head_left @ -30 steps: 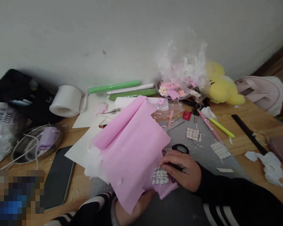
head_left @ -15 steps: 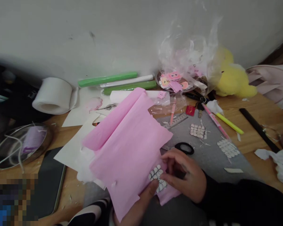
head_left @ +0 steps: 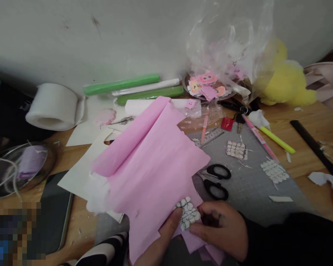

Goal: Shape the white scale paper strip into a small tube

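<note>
A large pink paper sheet (head_left: 155, 159), rolled along its upper left side, spreads over the middle. At its lower right lies a small white piece with a black-outlined cobbled pattern (head_left: 188, 214). My left hand (head_left: 162, 238) holds that piece against the pink paper, thumb on top. My right hand (head_left: 222, 227) pinches its right edge and the paper beneath, fingers closed. Black-handled scissors (head_left: 216, 181) rest just beyond my right hand, their blades partly under the pink paper. Two similar patterned pieces (head_left: 236, 149) (head_left: 274, 171) lie on the grey mat (head_left: 249, 195).
Green rolls (head_left: 122, 85) and a toilet roll (head_left: 52, 107) stand along the wall. A plastic bag (head_left: 227, 40) hangs over a dish of pink cutouts (head_left: 208, 87), beside a yellow plush (head_left: 288, 81). A dark phone (head_left: 54, 212) and glass bowl (head_left: 19, 166) are left.
The patterned piece and pink paper have turned slightly in my hands. My right hand has moved down, exposing more of the scissors. The camera view has shifted a little.
</note>
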`<state>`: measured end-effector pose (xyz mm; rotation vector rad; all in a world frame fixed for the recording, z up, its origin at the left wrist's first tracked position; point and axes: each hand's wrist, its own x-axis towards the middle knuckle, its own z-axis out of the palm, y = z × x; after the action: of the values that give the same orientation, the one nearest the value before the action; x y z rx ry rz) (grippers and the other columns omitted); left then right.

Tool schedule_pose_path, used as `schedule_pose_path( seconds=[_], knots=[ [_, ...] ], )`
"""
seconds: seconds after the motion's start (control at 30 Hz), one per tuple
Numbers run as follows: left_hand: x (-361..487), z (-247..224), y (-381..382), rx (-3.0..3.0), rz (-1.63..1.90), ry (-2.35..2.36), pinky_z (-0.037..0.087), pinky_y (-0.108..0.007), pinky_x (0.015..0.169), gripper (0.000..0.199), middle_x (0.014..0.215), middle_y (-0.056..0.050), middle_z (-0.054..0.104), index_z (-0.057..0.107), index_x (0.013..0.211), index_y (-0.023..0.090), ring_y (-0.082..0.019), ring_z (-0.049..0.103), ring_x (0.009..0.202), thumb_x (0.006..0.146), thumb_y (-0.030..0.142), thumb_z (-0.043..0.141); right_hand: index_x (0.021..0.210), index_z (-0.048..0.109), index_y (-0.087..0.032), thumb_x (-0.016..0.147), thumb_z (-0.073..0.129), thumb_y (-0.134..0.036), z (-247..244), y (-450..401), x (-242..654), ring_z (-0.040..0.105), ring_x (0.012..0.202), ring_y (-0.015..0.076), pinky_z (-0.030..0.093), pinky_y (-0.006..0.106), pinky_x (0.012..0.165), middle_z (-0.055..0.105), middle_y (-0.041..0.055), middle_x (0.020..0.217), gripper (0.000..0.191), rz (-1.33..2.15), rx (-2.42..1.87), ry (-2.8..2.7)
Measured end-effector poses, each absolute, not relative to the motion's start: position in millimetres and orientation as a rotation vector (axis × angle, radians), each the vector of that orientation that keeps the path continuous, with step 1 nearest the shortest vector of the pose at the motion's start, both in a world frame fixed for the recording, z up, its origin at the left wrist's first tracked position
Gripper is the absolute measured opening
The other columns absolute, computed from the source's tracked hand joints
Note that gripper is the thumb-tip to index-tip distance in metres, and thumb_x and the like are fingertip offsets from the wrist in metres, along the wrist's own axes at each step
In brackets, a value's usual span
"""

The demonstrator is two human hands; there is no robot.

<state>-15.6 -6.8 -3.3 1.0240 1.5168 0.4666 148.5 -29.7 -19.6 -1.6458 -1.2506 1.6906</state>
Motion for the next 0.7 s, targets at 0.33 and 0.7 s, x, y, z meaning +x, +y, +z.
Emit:
schedule_pose_path(
  seconds=[0.33, 0.7],
  knots=[
    [-19, -9, -7, 1.175, 0.479, 1.810, 0.038, -0.046, 0.098, 0.033, 0.091, -0.003, 0.069, 0.062, 0.095, 0.027, -0.027, 0.052, 0.108, 0.064, 0.039, 0.064, 0.053, 0.054, -0.015, 0.057, 0.070, -0.029, -9, -38, 143, 0.044, 0.046, 0.0078, 0.030, 0.019, 0.044, 0.046, -0.0065, 0.046, 0.021, 1.817, -1.760, -1.220],
    [-21, -14, -15, 1.168, 0.636, 1.883, 0.026, -0.045, 0.105, 0.055, 0.107, -0.001, 0.063, 0.054, 0.109, 0.028, -0.028, 0.044, 0.116, 0.058, 0.038, 0.068, 0.083, 0.054, -0.015, 0.060, 0.067, -0.043, -17, -36, 146, 0.049, 0.047, 0.0068, 0.042, 0.019, 0.043, 0.057, 0.0003, 0.068, 0.039, 2.047, -1.235, -0.705]
  ],
)
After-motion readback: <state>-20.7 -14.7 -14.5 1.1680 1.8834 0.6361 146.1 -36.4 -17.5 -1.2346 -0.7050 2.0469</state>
